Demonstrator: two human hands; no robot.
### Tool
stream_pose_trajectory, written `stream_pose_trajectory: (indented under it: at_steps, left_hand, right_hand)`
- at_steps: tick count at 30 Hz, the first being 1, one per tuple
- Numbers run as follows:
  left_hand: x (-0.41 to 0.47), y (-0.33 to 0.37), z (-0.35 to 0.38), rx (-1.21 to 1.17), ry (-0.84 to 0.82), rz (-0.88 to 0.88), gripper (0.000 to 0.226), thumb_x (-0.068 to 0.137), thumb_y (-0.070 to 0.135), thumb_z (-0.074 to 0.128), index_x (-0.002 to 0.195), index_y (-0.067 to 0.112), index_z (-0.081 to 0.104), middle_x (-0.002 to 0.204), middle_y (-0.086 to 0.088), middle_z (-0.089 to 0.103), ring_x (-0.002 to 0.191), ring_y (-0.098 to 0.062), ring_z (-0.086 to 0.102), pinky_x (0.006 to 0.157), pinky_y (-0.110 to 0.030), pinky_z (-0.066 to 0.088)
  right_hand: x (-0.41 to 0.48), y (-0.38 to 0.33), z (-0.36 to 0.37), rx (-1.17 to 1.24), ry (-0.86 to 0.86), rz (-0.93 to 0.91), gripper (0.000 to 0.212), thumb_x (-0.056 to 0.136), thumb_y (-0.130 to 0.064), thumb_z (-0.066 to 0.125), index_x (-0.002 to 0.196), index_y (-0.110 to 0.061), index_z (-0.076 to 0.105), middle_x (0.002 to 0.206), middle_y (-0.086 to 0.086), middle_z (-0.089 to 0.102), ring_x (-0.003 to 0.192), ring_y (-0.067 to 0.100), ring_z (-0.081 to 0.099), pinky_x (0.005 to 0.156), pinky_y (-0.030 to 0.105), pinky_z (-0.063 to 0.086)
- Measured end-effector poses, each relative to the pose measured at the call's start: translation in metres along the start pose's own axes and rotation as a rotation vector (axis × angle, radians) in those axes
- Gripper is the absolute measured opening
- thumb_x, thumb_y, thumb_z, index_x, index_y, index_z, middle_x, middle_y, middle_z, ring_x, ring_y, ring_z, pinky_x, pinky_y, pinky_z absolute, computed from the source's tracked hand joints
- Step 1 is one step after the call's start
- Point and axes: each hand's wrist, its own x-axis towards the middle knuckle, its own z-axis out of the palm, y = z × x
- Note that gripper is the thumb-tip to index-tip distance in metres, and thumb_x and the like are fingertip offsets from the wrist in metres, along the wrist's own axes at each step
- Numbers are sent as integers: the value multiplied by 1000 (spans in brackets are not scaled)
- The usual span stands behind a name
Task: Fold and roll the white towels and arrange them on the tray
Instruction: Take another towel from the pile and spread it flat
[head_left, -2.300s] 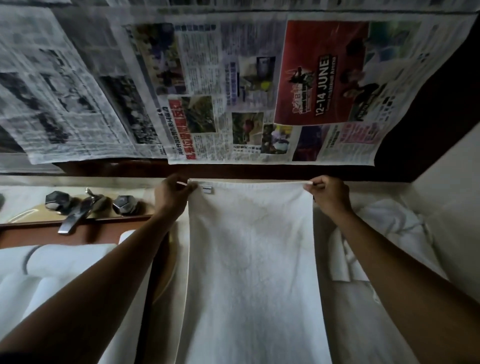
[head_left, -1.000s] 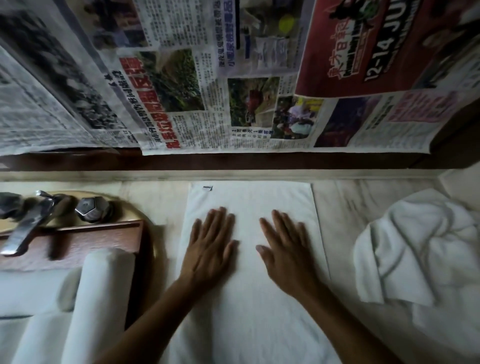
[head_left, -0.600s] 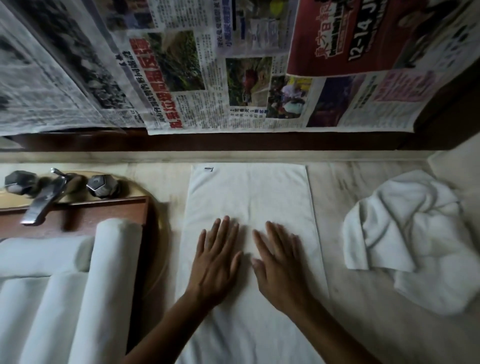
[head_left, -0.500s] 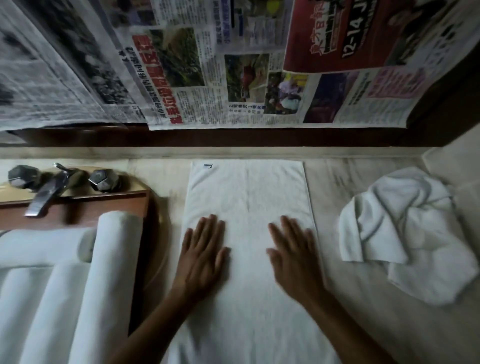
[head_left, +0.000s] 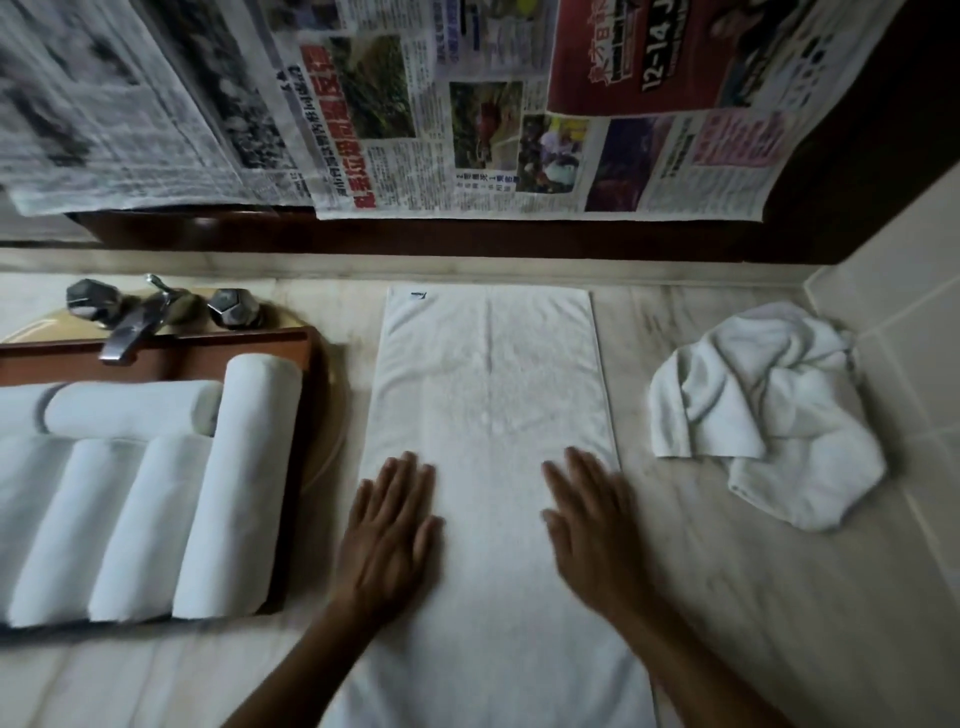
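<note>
Towel lies flat, lengthwise on the marble counter; left hand and right hand, fingers straight and gripping nothing, press it flat, apparently smoothing it for folding.

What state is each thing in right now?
Flat towel: spread out on the counter, unrolled.
Left hand: open, flat on the flat towel.
Right hand: open, blurred, at the flat towel's right edge.
Rolled towels: rolled, lying on the tray.
Crumpled towel: unfolded heap on the counter.
</note>
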Motion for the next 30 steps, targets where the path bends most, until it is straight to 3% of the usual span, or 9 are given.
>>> stream_pose_trajectory:
  at_steps: [5, 11, 15, 19, 26, 30]
  left_hand:
    - [-40, -18, -14, -24, 107, -67, 61, 106, 40, 33, 159, 9, 32, 169, -10, 19, 157, -28, 15, 125, -53, 18]
    - [-74, 63, 11, -78, 33, 61, 60, 105, 39, 36, 161, 21, 28, 170, -3, 17, 158, -22, 14, 124, -50, 17]
    - [-99, 24, 4, -4, 26, -24, 62, 103, 43, 37, 161, 22, 31, 170, -3, 19, 157, -22, 15, 124, -49, 20]
    - [-119, -2, -13, 23, 71, -49, 62, 103, 44, 38, 158, 15, 37, 168, -8, 23, 156, -26, 21, 125, -39, 13]
    - [-106, 32, 2, 47, -32, 21, 64, 106, 52, 29, 164, 26, 18, 172, -1, 7, 159, -20, 6, 125, -45, 10]
    - [-116, 29, 0, 72, -28, 31, 65, 105, 51, 33, 163, 24, 22, 172, -3, 12, 158, -21, 9, 123, -50, 19]
  right_hand:
    - [-16, 34, -20, 4, 85, 178, 59, 108, -45, 31, 155, -11, 44, 165, 14, 31, 152, 36, 31, 115, 61, 33]
    - [-77, -69, 4, 69, -7, -50, 59, 104, -45, 44, 159, -24, 38, 170, 7, 19, 157, 28, 16, 122, 57, 22]
    - [-92, -33, -4, 32, 18, -56, 56, 103, -38, 49, 155, -20, 44, 168, 8, 25, 156, 27, 21, 119, 59, 26]
    - [-97, -8, -9, 12, 12, 24, 56, 107, -44, 36, 157, -19, 41, 169, 8, 24, 156, 28, 21, 119, 58, 27]
    - [-87, -29, -5, -30, -54, -2, 61, 106, -51, 36, 161, -24, 32, 171, 6, 16, 158, 27, 10, 124, 55, 19]
    - [-96, -29, -7, -45, -54, -5, 61, 107, -52, 36, 162, -26, 30, 172, 4, 14, 159, 25, 9, 124, 53, 20]
